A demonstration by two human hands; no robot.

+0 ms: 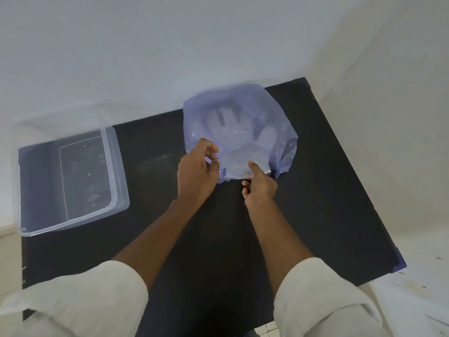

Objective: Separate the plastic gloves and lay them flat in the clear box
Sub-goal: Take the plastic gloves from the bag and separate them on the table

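A bluish translucent plastic bag (243, 113) lies at the far middle of the black table (170, 227), with thin plastic gloves (233, 125) showing faintly through it. My left hand (196, 171) pinches the bag's near left edge between thumb and fingers. My right hand (260, 186) grips the bag's near edge, thumb on top of the plastic and fingers curled under it. The clear box (70, 181) stands at the table's left side, open on top, apart from both hands. I cannot tell whether a glove is inside it.
White walls rise close behind and to the right of the table. The table's right edge runs diagonally, with a blue corner piece (399, 263) at its near right. My white sleeves (315, 300) fill the bottom of the view.
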